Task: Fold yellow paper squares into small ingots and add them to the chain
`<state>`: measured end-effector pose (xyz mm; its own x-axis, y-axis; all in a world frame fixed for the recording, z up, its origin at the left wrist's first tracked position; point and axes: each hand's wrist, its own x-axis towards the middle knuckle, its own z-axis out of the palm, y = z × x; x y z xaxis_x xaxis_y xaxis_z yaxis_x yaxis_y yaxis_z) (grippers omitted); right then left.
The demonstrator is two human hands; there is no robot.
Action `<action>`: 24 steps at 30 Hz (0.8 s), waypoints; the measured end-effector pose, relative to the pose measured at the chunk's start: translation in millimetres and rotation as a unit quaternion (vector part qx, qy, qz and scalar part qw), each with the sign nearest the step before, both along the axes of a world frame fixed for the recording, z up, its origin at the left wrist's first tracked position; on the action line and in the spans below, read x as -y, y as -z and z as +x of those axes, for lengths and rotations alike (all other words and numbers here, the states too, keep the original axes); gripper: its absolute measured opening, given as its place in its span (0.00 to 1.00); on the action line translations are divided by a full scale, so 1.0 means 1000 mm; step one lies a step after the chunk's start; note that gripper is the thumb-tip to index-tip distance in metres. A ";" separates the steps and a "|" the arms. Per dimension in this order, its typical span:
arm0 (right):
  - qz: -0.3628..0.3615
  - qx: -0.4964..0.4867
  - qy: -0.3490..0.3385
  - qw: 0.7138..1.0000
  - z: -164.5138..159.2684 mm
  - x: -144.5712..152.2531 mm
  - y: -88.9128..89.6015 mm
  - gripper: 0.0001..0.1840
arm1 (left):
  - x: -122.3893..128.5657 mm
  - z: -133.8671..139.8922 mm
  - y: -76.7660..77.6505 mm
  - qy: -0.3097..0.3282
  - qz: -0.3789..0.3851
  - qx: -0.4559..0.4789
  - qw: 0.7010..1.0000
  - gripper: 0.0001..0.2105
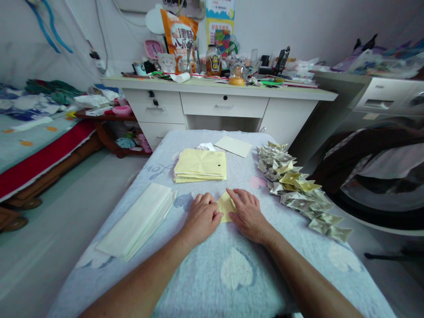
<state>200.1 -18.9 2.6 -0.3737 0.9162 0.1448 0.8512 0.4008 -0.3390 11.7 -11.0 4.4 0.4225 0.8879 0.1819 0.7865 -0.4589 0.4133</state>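
a small, pale-yellow paper piece (225,206) lay on the blue cloth-covered desk (198,282), touched by a curled left hand (203,216) (whether pinching, one couldn't tell) and a spread right hand (248,214), apparently mid-crease; the next move seemingly called for aligned edges.

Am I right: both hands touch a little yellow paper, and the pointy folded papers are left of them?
Not quite: in the head view, the pointy folded papers lie to the right. The left hand and right hand touch the little yellow paper.

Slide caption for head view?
Left hand and right hand on small yellow paper, folded paper shapes lined up at right.
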 end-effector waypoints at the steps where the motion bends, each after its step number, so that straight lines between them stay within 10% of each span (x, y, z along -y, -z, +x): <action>1: 0.000 0.003 0.002 1.000 -0.001 0.000 0.000 0.36 | 0.000 0.000 0.000 0.000 0.000 0.000 1.000 0.09; 24: 0.045 -0.095 -0.027 0.994 0.001 0.004 -0.002 0.24 | 0.000 -0.004 0.000 -0.014 -0.054 0.092 0.994 0.05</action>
